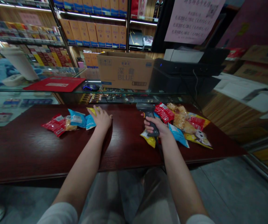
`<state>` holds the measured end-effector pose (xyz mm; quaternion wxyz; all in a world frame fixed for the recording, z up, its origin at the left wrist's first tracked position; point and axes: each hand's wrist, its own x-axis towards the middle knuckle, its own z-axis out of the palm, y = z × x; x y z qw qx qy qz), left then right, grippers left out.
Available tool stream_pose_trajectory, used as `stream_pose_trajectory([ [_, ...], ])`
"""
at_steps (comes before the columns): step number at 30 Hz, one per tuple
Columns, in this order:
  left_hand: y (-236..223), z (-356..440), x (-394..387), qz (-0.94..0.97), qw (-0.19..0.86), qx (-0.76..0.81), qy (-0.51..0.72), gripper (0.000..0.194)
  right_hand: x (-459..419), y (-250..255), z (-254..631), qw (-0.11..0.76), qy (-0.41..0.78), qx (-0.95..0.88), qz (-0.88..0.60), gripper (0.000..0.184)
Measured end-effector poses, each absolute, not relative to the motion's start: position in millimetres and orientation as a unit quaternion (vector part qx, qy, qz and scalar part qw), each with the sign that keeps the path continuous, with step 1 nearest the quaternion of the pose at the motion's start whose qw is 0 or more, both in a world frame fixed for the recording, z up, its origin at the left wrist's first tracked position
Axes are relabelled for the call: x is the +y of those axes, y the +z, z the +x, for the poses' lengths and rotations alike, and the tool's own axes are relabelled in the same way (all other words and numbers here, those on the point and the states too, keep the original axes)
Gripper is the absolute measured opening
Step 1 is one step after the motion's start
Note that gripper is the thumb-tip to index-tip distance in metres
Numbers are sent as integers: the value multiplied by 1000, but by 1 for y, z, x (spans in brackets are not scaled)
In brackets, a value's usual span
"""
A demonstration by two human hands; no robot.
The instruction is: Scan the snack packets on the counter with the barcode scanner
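Observation:
My right hand (pixel 156 125) is wrapped round the handle of a black barcode scanner (pixel 146 108), whose head points left and away from me. Its cable hangs down over the table edge. My left hand (pixel 102 118) lies over a yellow snack packet (pixel 92 110), fingers stretched and thumb apart; the hand hides most of that packet. Left of it, a blue snack packet (pixel 77 118) and a red snack packet (pixel 56 124) form a row with a clear-wrapped one. Beside and beneath the scanner, a yellow packet (pixel 148 138) lies at the front of a larger pile of snacks (pixel 179 120).
The dark red wooden table (pixel 124 149) runs across in front of me. Behind it, a glass counter carries a cardboard box (pixel 125 71), a mouse (pixel 90 87), a red mat (pixel 56 84) and a black machine (pixel 182 73). A white cup (pixel 19 63) stands far left.

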<state>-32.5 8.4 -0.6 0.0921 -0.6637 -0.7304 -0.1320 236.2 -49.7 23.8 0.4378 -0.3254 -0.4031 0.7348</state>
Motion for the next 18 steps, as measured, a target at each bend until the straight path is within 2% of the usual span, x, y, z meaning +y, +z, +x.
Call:
stream_pose_trajectory([
  [3, 6, -28, 7, -697, 85, -683, -202, 56, -48, 25, 242, 458, 741, -396, -291, 35],
  [5, 10, -6, -3, -766, 42, -597, -235, 54, -48, 27, 247, 474, 742, -388, -273, 32],
  [9, 6, 58, -36, -851, -122, -471, -198, 64, -50, 30, 254, 499, 734, -376, -267, 26],
  [11, 0, 80, -49, -870, -154, -440, -159, 59, -51, 32, 256, 505, 726, -379, -272, 24],
  [15, -14, 78, -39, -857, -189, -449, -168, 41, -54, 34, 256, 506, 719, -394, -267, 26],
  [18, -22, 53, -6, -785, -242, -495, -284, 36, -54, 34, 256, 500, 723, -397, -264, 28],
])
